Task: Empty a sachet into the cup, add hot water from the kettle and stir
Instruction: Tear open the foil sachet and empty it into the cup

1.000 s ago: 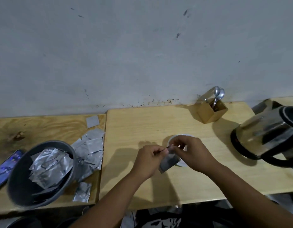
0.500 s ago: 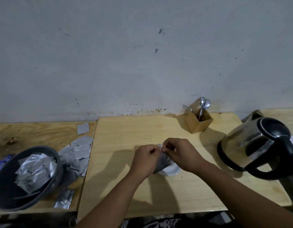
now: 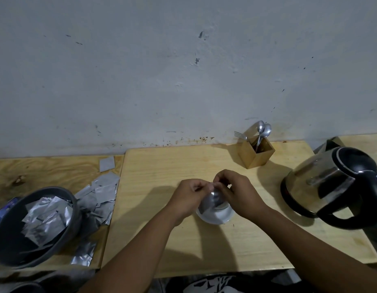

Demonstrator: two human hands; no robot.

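A silver foil sachet (image 3: 211, 200) hangs over a white cup (image 3: 217, 215) in the middle of the light wooden board. My left hand (image 3: 188, 196) and my right hand (image 3: 236, 192) both pinch the sachet's top edge, fingertips touching. The hands hide most of the cup's mouth, so its inside cannot be seen. A steel kettle (image 3: 329, 185) with a black lid and handle stands at the right, tilted in view. Two spoons (image 3: 262, 131) stick up from a small wooden box (image 3: 256, 154) at the back.
A dark round bin (image 3: 62, 240) with several crumpled foil sachets sits at the left. Loose sachets (image 3: 100, 193) lie on the darker wooden table beside it. A phone (image 3: 1, 210) shows at the far left edge. A grey wall runs behind.
The view has shifted, so everything sits lower and more to the left in frame. My hands have stayed together on the sachet's top, now held more directly over the cup.
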